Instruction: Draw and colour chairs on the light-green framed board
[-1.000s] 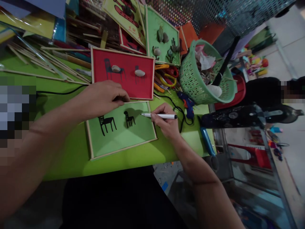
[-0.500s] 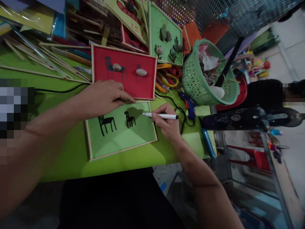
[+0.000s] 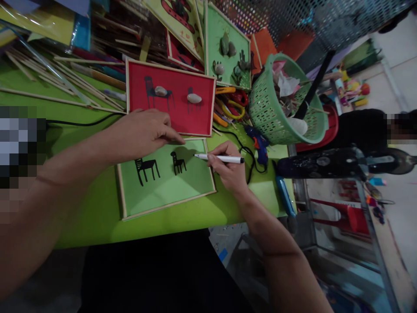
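Note:
A green picture board point(image 3: 169, 191) with a thin wooden frame lies before me and bears two black chair drawings. My right hand point(image 3: 230, 167) pinches a white marker point(image 3: 220, 158), uncapped, its tip pointing left over the board's upper right area. Whether the tip touches the surface I cannot tell. Across the board's upper edge rests my left hand point(image 3: 146, 132), palm down, open, index finger stretched toward the right. Just behind is a red framed board point(image 3: 182, 117) with chair drawings and two pebbles point(image 3: 194, 98) on it.
At the right stand a green basket point(image 3: 270, 104) of scraps and a blue glue gun point(image 3: 259, 143) with a black cord. Scissors point(image 3: 234, 108) lie beside the red board. Wooden sticks point(image 3: 61, 82) are strewn at left. Another green board point(image 3: 228, 43) with pebbles leans at the back.

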Demonstrator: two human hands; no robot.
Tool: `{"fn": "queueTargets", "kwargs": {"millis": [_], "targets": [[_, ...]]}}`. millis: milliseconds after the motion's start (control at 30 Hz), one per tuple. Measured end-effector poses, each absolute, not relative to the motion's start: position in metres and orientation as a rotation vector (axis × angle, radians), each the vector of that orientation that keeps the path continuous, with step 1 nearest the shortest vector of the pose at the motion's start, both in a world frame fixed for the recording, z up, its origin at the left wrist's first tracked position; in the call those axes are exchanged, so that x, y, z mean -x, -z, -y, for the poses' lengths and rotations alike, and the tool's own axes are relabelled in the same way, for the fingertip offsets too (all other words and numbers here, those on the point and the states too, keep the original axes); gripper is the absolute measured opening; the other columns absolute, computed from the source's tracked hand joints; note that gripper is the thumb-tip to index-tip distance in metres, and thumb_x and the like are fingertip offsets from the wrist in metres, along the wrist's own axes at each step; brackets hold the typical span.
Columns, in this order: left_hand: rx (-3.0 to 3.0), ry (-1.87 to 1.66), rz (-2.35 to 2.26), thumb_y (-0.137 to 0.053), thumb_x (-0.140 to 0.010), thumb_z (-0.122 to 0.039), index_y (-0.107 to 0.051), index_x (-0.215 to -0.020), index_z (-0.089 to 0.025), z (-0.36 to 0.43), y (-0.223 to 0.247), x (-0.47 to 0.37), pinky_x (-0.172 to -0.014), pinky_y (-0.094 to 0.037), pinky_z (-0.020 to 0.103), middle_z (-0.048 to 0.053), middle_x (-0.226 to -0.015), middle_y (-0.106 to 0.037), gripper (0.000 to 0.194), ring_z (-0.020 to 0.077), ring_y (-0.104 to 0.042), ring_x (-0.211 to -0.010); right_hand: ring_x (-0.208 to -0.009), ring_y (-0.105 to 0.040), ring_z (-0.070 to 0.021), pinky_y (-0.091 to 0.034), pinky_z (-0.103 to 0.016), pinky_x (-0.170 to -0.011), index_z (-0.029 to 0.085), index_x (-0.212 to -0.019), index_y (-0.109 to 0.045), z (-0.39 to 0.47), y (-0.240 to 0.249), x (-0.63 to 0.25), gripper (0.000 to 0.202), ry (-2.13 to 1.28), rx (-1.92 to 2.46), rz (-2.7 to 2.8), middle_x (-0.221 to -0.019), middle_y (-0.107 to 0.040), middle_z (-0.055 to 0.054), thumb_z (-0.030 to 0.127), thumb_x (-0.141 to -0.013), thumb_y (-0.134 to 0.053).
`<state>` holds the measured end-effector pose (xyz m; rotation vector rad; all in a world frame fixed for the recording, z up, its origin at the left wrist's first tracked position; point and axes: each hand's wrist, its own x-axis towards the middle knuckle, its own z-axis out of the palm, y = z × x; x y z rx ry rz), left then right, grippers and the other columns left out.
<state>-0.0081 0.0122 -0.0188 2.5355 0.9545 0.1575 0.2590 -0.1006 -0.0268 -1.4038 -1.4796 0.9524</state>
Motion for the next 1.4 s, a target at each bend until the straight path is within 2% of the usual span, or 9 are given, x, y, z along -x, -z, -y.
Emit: {"fn": "queueTargets", "kwargs": {"millis": [233,567,833,1233,1400], "targets": [[-2.534,-0.128,-0.955,-0.047,-0.101,-0.024,-0.086,-0.124,-0.035,-0.0090,0.0128,0.0072,-0.094,-0.046,0.042,0.009,-0.106,-0.072,0.047,0.0280,-0.062,-0.097,-0.060,-0.054,-0.0126,-0.040,-0.028,-0.053,0.024,-0.083,-0.067,0.1001,0.0248,-0.2581,0.024,-0.942,1.470,1.486,-0.070,-0.065,0.003,0.044,-0.089,-0.078],[-2.539,-0.149,-0.959,-0.047,-0.101,-0.025,-0.087,-0.124,-0.036,-0.0112,0.0167,0.0081,-0.089,-0.046,0.039,0.009,-0.107,-0.072,0.047,0.0260,-0.063,-0.095,-0.061,-0.055,-0.0138,-0.043,-0.030,-0.058,0.024,-0.082,-0.067,0.0991,0.0218,-0.2565,0.017,-0.919,1.455,1.518,-0.070,-0.066,0.003,0.037,-0.089,-0.076],[-2.524,-0.126,-0.965,-0.046,-0.102,-0.026,-0.086,-0.125,-0.037,-0.0109,0.0159,0.0074,-0.096,-0.047,0.040,0.008,-0.110,-0.073,0.047,0.0271,-0.064,-0.100,-0.061,-0.053,-0.0135,-0.043,-0.031,-0.060,0.024,-0.081,-0.064,0.0998,0.0213,-0.2561,0.019,-0.926,1.464,1.520,-0.069,-0.064,0.004,0.038,-0.088,-0.076],[-2.541,-0.166,-0.927,-0.045,-0.102,-0.028,-0.086,-0.123,-0.037,-0.0132,0.0187,0.0100,-0.093,-0.047,0.040,0.009,-0.105,-0.072,0.047,0.0273,-0.063,-0.098,-0.062,-0.054,-0.0147,-0.044,-0.032,-0.060,0.025,-0.083,-0.065,0.1005,0.0231,-0.2583,0.023,-0.936,1.474,1.519,-0.071,-0.066,0.003,0.042,-0.090,-0.078],[-2.535,-0.177,-0.920,-0.046,-0.102,-0.027,-0.086,-0.124,-0.035,-0.0130,0.0192,0.0101,-0.094,-0.047,0.041,0.010,-0.108,-0.072,0.046,0.0274,-0.064,-0.098,-0.062,-0.054,-0.0143,-0.043,-0.031,-0.060,0.025,-0.081,-0.065,0.1006,0.0217,-0.2579,0.020,-0.937,1.467,1.514,-0.070,-0.065,0.004,0.038,-0.089,-0.078]]}}
